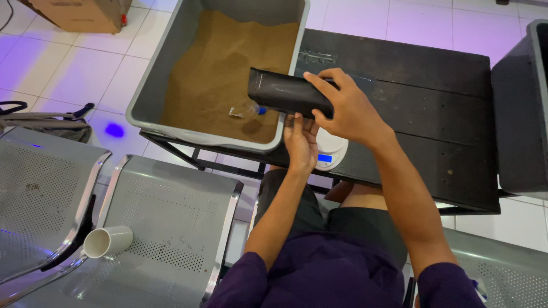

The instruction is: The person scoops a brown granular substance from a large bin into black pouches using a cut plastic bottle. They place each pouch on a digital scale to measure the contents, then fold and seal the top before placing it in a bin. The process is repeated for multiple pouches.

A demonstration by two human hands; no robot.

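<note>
Over the near edge of the grey tub (149, 97), the right hand (348, 111) pinched the black pouch (288, 91) sideways; left hand (301, 142) gripped its lower end. Better to level it above the white scale (331, 153).

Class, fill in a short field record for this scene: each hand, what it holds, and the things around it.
Right hand: grips black pouch, held sideways over the tub's edge
Left hand: under the pouch, above white scale
Tub: grey, holds brown powder
Table: black, wooden
White cup: lying on metal seat
</note>
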